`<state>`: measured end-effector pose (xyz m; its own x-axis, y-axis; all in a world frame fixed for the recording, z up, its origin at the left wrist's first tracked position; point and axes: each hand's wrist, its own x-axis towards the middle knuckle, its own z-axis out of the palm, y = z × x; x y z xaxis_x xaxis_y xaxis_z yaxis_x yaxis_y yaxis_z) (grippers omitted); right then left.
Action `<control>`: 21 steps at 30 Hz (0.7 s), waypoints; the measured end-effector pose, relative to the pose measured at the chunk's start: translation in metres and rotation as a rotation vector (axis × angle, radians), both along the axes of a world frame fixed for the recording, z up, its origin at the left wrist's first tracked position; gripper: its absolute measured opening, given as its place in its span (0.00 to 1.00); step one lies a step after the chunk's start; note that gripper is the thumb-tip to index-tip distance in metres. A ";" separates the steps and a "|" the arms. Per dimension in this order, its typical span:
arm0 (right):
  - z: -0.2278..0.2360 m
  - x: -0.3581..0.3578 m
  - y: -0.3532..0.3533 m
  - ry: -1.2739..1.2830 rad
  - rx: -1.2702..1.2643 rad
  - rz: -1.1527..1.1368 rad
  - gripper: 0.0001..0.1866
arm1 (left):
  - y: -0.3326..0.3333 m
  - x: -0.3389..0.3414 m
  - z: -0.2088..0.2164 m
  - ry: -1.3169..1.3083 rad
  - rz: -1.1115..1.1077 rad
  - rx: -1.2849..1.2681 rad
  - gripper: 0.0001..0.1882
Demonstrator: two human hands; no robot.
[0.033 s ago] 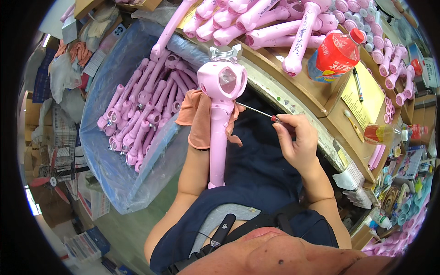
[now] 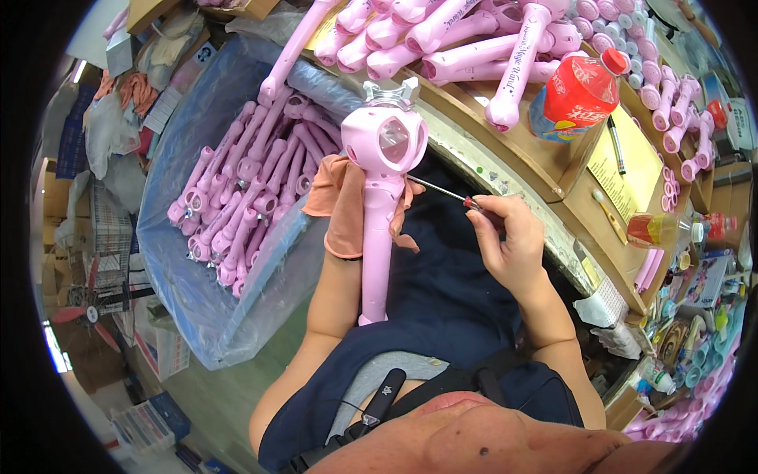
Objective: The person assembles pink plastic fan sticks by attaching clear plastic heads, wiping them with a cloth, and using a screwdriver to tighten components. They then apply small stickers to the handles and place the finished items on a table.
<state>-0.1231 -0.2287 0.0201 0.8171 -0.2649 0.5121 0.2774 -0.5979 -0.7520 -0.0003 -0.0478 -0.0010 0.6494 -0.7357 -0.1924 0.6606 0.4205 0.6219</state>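
My left hand, in an orange cloth glove, is closed around the neck of a pink toy wand. The wand stands upright, its round head with clear windows and a silver crown at the top. Between the thumb and fingers of my right hand is the red handle of a thin screwdriver. Its metal shaft points left, and the tip meets the right side of the wand's neck, near the left fingertips. The exact contact of the tip is too small to make out.
A blue plastic-lined bin full of pink wands stands to the left. On the workbench lie more wands, a red-labelled bottle, a pen, a toothbrush and a second bottle on its side.
My right hand and the screwdriver have shifted very slightly left and up. The wand has moved a touch to the right. Both grips stay the same.
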 end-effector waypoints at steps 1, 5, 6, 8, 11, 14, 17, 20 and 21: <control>0.000 0.002 0.000 -0.042 -0.044 0.002 0.12 | 0.000 0.000 0.000 -0.026 -0.025 -0.023 0.42; 0.001 0.006 0.000 -0.093 -0.148 0.002 0.14 | -0.004 -0.006 0.005 0.007 0.083 0.097 0.41; 0.001 0.005 0.000 -0.087 -0.126 -0.002 0.13 | -0.005 -0.007 0.006 0.002 0.087 0.089 0.41; 0.002 0.003 0.000 -0.098 -0.082 -0.011 0.13 | -0.007 -0.008 0.009 0.007 0.093 0.079 0.40; 0.000 0.003 0.000 -0.068 -0.142 -0.028 0.14 | -0.010 -0.009 0.011 0.008 0.085 0.075 0.39; -0.003 0.006 -0.001 -0.090 -0.133 0.012 0.11 | -0.010 -0.011 0.012 -0.064 0.080 0.096 0.37; -0.006 0.006 -0.007 0.103 0.133 0.002 0.09 | -0.009 -0.014 0.013 -0.143 0.098 0.185 0.36; -0.011 0.009 -0.011 0.222 0.354 0.011 0.09 | -0.006 -0.015 0.011 -0.212 0.075 0.251 0.35; -0.012 0.010 -0.012 0.121 0.188 0.016 0.09 | -0.006 -0.014 0.009 -0.208 0.062 0.254 0.34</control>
<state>-0.1135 -0.2402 0.0080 0.8745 -0.3325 0.3530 0.1869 -0.4407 -0.8780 -0.0142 -0.0536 0.0084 0.7357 -0.6394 -0.2235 0.4870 0.2699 0.8306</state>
